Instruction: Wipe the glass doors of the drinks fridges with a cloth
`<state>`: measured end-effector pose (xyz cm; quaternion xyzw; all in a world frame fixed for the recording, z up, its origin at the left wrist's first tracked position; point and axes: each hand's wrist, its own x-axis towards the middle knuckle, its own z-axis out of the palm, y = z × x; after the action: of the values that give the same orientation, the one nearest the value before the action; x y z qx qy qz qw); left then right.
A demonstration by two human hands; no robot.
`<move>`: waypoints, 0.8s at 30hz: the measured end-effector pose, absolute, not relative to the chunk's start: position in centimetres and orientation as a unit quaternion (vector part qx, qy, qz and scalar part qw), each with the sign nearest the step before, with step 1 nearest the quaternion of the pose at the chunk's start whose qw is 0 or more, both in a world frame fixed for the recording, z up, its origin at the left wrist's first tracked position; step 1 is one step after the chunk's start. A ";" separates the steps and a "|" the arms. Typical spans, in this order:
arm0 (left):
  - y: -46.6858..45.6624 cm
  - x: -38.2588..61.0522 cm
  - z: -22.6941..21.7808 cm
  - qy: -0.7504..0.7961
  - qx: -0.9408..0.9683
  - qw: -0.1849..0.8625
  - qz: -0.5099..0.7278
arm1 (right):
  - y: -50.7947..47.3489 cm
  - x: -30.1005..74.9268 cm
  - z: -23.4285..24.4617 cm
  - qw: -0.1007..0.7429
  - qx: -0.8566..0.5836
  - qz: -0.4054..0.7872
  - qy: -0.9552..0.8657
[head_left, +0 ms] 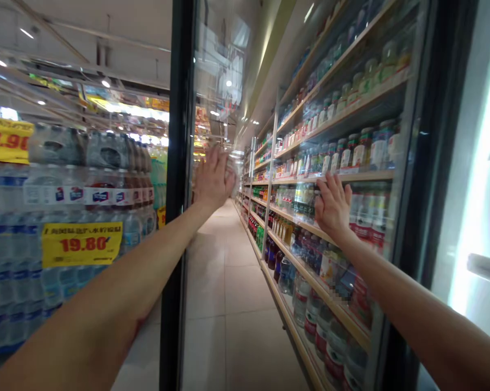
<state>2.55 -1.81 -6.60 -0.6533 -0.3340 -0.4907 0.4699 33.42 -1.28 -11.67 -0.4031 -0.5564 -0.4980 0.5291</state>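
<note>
Both arms reach forward to a glass cooler door (224, 282) with a dark frame, which stands swung out in front of me. On its left part lies my left hand (215, 180), fingers extended and palm toward the pane, holding nothing. My right hand (334, 205) is farther right with fingers spread, also empty, and appears to touch the same glass. Through or in the pane, shelves of bottled drinks (363, 149) show, partly covered by my right hand and forearm.
Stacked packs of bottled water (66, 184) stand left of the door, with a yellow price sign (82, 244) on them. A tiled aisle floor (245, 239) runs into the distance. At the right edge, a bright light strip (479, 163) glows inside the cooler.
</note>
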 end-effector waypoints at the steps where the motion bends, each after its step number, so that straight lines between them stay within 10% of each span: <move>1: -1.8 2.4 -6.6 -0.355 -0.632 0.459 -0.514 | -1.3 33.4 -11.7 0.529 -0.402 -0.500 -0.556; 7: -2.1 2.3 -9.4 -0.103 -0.826 0.504 -0.229 | -1.3 33.5 -11.9 0.521 -0.400 -0.501 -0.563; 13: -1.7 2.7 -7.2 -0.306 -0.670 0.480 -0.477 | -1.4 33.3 -12.0 0.530 -0.400 -0.492 -0.562; 19: -2.0 4.7 -9.2 -0.067 -0.822 0.522 -0.219 | -1.3 33.4 -12.0 0.524 -0.398 -0.497 -0.565; 24: -1.8 5.8 -4.7 -0.316 -0.654 0.468 -0.504 | -1.3 33.5 -12.1 0.527 -0.398 -0.491 -0.568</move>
<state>5.76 -1.77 -4.68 -0.6536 -0.3165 -0.5039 0.4677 33.47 -1.28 -12.15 -0.3981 -0.5676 -0.4913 0.5272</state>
